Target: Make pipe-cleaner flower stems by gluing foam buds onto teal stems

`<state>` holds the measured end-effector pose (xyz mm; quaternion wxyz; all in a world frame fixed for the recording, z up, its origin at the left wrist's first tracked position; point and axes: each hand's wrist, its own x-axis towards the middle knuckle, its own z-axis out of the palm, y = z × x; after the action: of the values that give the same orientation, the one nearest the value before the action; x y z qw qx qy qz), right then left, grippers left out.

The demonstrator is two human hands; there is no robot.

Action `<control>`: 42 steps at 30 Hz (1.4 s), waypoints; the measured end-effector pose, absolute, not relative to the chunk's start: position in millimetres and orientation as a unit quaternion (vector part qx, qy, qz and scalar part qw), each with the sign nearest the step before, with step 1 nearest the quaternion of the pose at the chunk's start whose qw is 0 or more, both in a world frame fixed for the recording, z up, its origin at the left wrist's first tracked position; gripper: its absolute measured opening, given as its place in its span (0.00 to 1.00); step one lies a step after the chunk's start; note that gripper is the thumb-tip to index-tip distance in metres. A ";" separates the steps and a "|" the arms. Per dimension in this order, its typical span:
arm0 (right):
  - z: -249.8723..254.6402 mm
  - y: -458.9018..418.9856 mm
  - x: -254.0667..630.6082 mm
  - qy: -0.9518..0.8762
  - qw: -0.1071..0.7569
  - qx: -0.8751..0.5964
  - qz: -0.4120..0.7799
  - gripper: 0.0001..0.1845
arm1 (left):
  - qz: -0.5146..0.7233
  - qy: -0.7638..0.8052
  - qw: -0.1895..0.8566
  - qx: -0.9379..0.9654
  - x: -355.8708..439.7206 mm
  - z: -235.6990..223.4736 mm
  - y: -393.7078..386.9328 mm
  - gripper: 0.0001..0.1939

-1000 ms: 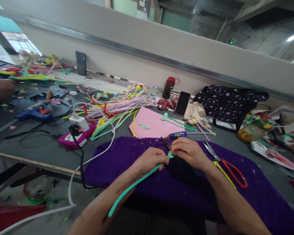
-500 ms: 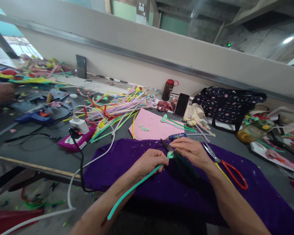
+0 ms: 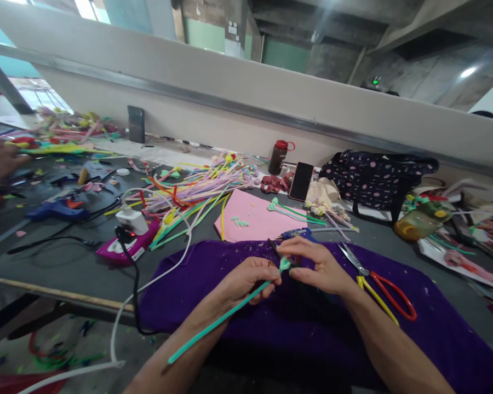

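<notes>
My left hand (image 3: pixel 254 278) is closed, pinching a mint-green fuzzy craft stem (image 3: pixel 217 326) just below its looped head (image 3: pixel 285 264). The stem's long tail slants down over my left forearm. Beside the head, my right hand (image 3: pixel 318 266) has thumb and fingers spread apart; whether a fingertip touches the loops I cannot tell. A dark, narrow tool (image 3: pixel 273 245) shows its end by my right fingertips, the rest covered by the hand. Scissors with one red and one yellow handle (image 3: pixel 393 295) lie right of my right hand on the purple cloth (image 3: pixel 217 273).
Beyond the cloth, pink paper (image 3: pixel 254 213) carries small green pieces, and a blue glue gun (image 3: pixel 296 233) lies at its edge. A magenta power strip (image 3: pixel 127 249) with a white cable stands left. Bundled stems (image 3: pixel 205 183), a bottle (image 3: pixel 278 158) and a phone (image 3: pixel 301 180) are behind. Other people's hands show at both sides.
My right thumb and fingers have spread apart beside the looped head. The stem's tail has swung a little left and down. The camera view has shifted slightly.
</notes>
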<state>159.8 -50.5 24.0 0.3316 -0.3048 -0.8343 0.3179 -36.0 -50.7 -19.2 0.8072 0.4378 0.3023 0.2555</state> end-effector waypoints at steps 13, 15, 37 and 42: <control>21.7 -52.2 155.0 -0.848 0.328 -0.297 0.293 0.15 | 0.247 0.317 0.813 0.422 -35.4 -16.8 -50.7 0.08; 21.8 -52.2 154.8 -0.849 0.326 -0.297 0.291 0.15 | 0.251 0.314 0.810 0.427 -35.4 -17.0 -50.9 0.07; 10.3 -48.2 152.5 -0.665 0.450 -0.404 0.437 0.15 | 0.361 0.354 0.748 0.430 -34.1 -10.3 -56.8 0.13; 10.2 -50.8 146.9 -0.666 0.436 -0.393 0.461 0.11 | 0.361 0.349 0.741 0.445 -35.4 -10.8 -58.1 0.13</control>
<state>146.9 -50.8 10.2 0.4361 -0.3927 -0.6657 0.4609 -35.4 -58.1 -10.8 0.7411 0.4454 0.3493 0.3610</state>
